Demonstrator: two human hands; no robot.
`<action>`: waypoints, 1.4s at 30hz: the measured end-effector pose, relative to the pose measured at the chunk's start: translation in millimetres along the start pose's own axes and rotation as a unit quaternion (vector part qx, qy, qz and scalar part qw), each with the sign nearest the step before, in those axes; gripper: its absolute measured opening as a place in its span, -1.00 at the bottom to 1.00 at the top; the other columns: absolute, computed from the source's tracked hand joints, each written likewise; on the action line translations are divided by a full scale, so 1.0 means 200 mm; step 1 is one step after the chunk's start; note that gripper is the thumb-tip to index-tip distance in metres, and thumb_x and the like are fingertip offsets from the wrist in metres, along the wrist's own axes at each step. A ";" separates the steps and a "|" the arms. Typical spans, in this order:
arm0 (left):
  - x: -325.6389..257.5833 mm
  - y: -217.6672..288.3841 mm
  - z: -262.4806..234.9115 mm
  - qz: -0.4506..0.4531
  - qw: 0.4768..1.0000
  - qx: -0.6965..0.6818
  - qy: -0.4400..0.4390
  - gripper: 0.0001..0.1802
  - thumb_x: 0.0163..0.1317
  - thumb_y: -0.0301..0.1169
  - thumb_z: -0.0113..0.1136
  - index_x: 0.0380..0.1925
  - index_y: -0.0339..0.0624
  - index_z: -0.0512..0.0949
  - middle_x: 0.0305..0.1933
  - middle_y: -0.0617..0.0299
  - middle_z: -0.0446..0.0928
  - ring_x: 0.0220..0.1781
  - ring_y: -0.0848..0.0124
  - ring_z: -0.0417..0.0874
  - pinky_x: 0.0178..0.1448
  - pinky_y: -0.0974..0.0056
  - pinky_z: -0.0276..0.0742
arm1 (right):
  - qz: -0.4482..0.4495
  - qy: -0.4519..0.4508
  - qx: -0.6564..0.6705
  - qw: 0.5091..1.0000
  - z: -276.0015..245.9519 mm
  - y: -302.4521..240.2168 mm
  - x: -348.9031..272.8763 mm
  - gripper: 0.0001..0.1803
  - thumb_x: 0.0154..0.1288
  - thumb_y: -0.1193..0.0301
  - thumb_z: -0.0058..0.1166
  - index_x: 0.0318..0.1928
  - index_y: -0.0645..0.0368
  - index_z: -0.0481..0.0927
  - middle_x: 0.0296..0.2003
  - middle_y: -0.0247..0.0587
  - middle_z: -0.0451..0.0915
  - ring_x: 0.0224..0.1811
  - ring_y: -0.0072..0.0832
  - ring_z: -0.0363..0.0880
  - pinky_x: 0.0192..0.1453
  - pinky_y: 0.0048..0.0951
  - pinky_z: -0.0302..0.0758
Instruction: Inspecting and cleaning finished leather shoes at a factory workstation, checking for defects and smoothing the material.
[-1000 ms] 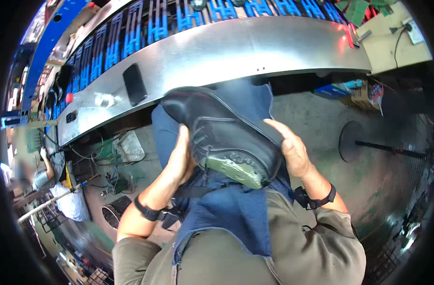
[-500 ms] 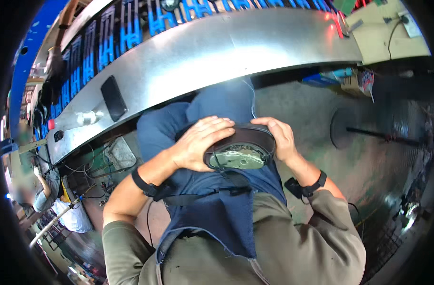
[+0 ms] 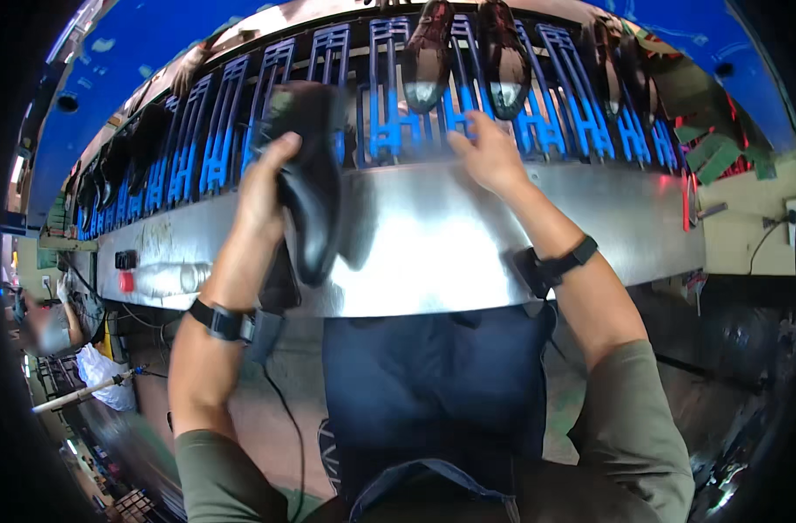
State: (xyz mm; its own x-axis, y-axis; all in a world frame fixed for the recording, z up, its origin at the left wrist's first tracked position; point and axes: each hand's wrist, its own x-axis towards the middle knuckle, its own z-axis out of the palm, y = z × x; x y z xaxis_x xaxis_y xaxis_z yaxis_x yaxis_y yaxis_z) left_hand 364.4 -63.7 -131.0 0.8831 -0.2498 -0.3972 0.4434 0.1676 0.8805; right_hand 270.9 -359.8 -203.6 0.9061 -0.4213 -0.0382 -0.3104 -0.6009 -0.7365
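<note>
Black shoe (image 3: 311, 192) raised from lap to rack (image 3: 398, 122) — left hand (image 3: 263, 187) only.

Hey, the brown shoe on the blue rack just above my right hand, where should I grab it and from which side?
Probably take the brown shoe across its middle, coming up from below with the right hand. It lies lengthwise on the blue rack, its shiny rounded toe nearest you, and a second shoe sits close on its left, so the right flank looks freer. The left hand already grips a black shoe.
</note>
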 end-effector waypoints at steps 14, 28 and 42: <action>0.31 -0.08 -0.29 0.325 0.667 0.668 -0.064 -0.27 0.11 -0.36 0.46 0.30 -0.25 0.42 0.50 -0.28 0.17 0.43 -0.16 0.38 0.45 0.01 0.40 | -0.029 -0.141 0.339 0.930 -0.07 0.08 0.42 0.01 0.13 0.26 0.19 0.56 0.18 0.03 0.12 0.08 0.54 0.04 -0.30 0.60 0.05 -0.33 0.61; -0.38 1.01 1.57 0.712 0.416 0.558 -0.092 -0.51 0.29 -0.33 0.26 0.22 -0.20 0.52 0.28 -0.10 0.52 0.33 0.07 0.52 0.34 0.10 0.47 | -0.182 0.286 0.069 0.938 -0.40 0.52 -1.16 -0.48 0.12 0.49 0.37 0.13 0.27 0.57 0.01 0.04 0.64 0.01 -0.03 0.66 0.10 -0.19 0.61; -1.45 0.61 1.07 0.682 0.478 0.537 -0.132 -0.80 0.10 -0.44 0.47 -0.37 -0.24 0.61 -0.38 0.15 0.60 -0.39 0.22 0.55 -0.22 0.19 0.48 | -0.229 0.259 0.029 0.938 -0.45 0.66 -1.22 -0.37 0.06 0.47 0.42 0.19 0.13 0.50 -0.04 -0.07 0.62 0.00 -0.06 0.64 0.05 -0.18 0.62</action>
State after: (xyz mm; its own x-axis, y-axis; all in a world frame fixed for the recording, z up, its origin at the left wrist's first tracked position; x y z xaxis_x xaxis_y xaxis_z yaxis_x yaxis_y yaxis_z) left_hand 129.5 -174.8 146.0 0.1258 -0.7423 0.6581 -0.9776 -0.2055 -0.0448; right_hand -17.2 -396.8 -230.6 0.6745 -0.4103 0.6138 0.1068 -0.7684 -0.6310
